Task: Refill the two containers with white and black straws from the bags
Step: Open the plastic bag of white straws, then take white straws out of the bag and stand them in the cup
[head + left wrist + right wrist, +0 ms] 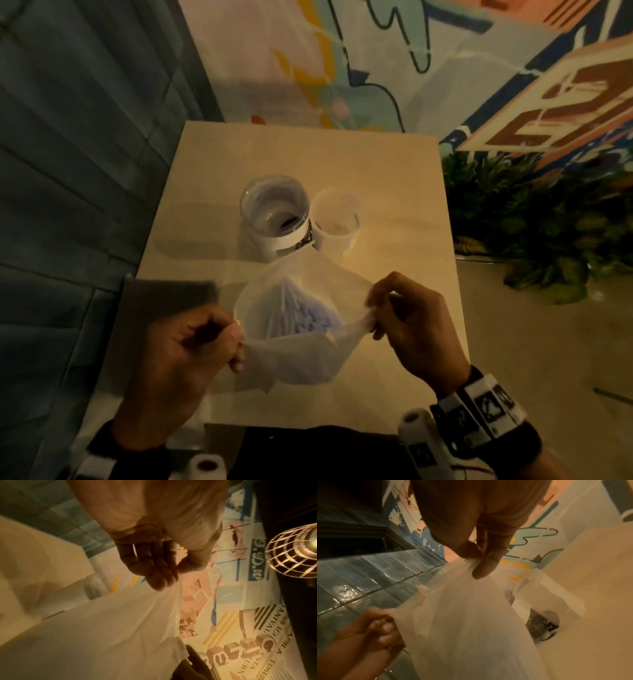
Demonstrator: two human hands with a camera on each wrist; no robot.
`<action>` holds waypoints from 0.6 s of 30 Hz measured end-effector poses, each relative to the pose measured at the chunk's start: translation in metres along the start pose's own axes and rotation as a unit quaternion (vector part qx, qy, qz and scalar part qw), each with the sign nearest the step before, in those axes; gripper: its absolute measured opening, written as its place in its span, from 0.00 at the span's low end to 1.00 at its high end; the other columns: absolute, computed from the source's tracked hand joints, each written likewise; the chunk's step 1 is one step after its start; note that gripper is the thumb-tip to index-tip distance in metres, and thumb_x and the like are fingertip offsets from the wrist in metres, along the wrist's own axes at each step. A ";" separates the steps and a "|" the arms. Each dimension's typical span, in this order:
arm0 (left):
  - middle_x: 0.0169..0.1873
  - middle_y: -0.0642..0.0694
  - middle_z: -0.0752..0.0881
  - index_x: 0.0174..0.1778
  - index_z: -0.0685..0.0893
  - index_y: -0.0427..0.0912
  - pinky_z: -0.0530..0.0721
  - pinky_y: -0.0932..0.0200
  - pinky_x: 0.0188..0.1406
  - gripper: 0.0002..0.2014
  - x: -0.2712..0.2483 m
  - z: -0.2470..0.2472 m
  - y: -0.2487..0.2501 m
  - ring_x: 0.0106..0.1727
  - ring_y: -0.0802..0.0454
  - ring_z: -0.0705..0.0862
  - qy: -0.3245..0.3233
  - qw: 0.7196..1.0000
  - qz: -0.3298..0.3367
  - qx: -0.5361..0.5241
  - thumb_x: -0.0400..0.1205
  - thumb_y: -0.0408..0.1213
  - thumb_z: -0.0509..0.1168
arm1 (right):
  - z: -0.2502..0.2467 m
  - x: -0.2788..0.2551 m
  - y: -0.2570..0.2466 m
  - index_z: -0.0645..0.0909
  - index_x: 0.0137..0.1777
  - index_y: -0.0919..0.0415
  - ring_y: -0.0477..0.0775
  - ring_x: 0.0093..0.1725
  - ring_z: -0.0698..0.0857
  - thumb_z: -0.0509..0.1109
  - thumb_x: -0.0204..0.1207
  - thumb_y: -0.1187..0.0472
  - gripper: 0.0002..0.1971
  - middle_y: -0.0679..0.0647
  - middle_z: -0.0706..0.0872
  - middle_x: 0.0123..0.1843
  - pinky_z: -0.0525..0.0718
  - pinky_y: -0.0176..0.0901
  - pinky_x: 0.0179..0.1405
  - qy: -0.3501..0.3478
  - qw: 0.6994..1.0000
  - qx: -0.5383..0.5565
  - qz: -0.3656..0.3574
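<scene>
Pinching the mouth of the plastic bag [291,329] from both sides over the near edge of the tabletop [394,192]: left hand [191,346] gripping the left rim, right hand [407,318] the right rim, white straws [308,311] standing on end inside; beyond, toward the middle, sitting side by side, the clear container [274,212] and the smaller container [337,214], both straight ahead of the bag, roughly equally reachable

Two containers [274,212], one bag [291,329], two hands [185,346].
</scene>
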State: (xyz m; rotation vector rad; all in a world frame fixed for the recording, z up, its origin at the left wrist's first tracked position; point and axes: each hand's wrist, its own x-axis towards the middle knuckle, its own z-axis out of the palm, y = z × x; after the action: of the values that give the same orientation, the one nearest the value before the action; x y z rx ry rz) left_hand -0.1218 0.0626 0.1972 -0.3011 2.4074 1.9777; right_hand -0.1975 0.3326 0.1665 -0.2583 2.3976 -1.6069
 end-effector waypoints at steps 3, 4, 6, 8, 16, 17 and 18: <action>0.24 0.47 0.85 0.33 0.85 0.46 0.83 0.59 0.32 0.09 0.001 -0.003 0.013 0.28 0.49 0.84 -0.031 0.996 0.056 0.066 0.74 0.47 0.67 | 0.006 0.007 0.007 0.88 0.43 0.54 0.49 0.34 0.86 0.68 0.77 0.77 0.16 0.44 0.84 0.43 0.86 0.44 0.30 0.007 0.997 -0.074 -0.009; 0.24 0.48 0.84 0.33 0.85 0.46 0.81 0.60 0.31 0.09 0.004 0.001 0.014 0.28 0.51 0.83 -0.041 0.994 0.068 0.076 0.74 0.47 0.66 | 0.010 0.010 0.011 0.89 0.46 0.53 0.47 0.35 0.85 0.69 0.78 0.75 0.15 0.43 0.84 0.44 0.86 0.41 0.32 0.005 0.995 -0.099 0.002; 0.25 0.49 0.83 0.32 0.83 0.46 0.79 0.63 0.30 0.09 0.014 0.020 0.012 0.27 0.53 0.82 -0.055 0.991 0.086 0.086 0.75 0.46 0.67 | 0.018 0.017 0.025 0.89 0.52 0.52 0.45 0.37 0.84 0.70 0.79 0.69 0.11 0.43 0.85 0.46 0.83 0.35 0.33 -0.003 0.991 -0.128 0.048; 0.27 0.50 0.85 0.34 0.84 0.46 0.82 0.63 0.35 0.09 0.028 0.044 -0.005 0.30 0.54 0.84 -0.093 0.989 0.075 0.084 0.77 0.46 0.67 | 0.026 0.026 0.048 0.87 0.57 0.51 0.40 0.37 0.84 0.71 0.80 0.64 0.10 0.45 0.85 0.49 0.80 0.28 0.31 -0.020 0.982 -0.145 0.115; 0.74 0.51 0.72 0.72 0.73 0.54 0.68 0.42 0.78 0.33 0.064 0.064 -0.158 0.76 0.46 0.70 -0.137 0.917 -0.049 0.372 0.72 0.56 0.72 | 0.047 0.057 0.153 0.73 0.32 0.44 0.57 0.42 0.81 0.81 0.69 0.53 0.17 0.51 0.81 0.44 0.80 0.48 0.42 -0.079 0.949 -0.189 0.240; 0.81 0.49 0.61 0.80 0.64 0.55 0.57 0.39 0.82 0.43 0.067 0.059 -0.173 0.83 0.42 0.59 -0.161 0.885 -0.086 0.427 0.70 0.58 0.75 | 0.046 0.060 0.158 0.71 0.29 0.43 0.56 0.40 0.78 0.82 0.68 0.49 0.20 0.51 0.78 0.42 0.78 0.47 0.40 -0.075 0.949 -0.192 0.241; 0.85 0.48 0.49 0.84 0.54 0.57 0.48 0.36 0.82 0.52 0.069 0.055 -0.184 0.86 0.41 0.47 -0.185 0.854 -0.113 0.473 0.68 0.61 0.76 | 0.045 0.063 0.165 0.70 0.27 0.44 0.56 0.37 0.77 0.82 0.69 0.48 0.21 0.51 0.77 0.39 0.77 0.47 0.38 -0.072 0.950 -0.193 0.233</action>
State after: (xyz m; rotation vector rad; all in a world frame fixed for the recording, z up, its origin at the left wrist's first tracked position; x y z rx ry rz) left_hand -0.1676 0.0724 -0.0017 -0.1335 2.5509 0.5217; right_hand -0.2459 0.3377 -0.0092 0.1171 2.4023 -0.8809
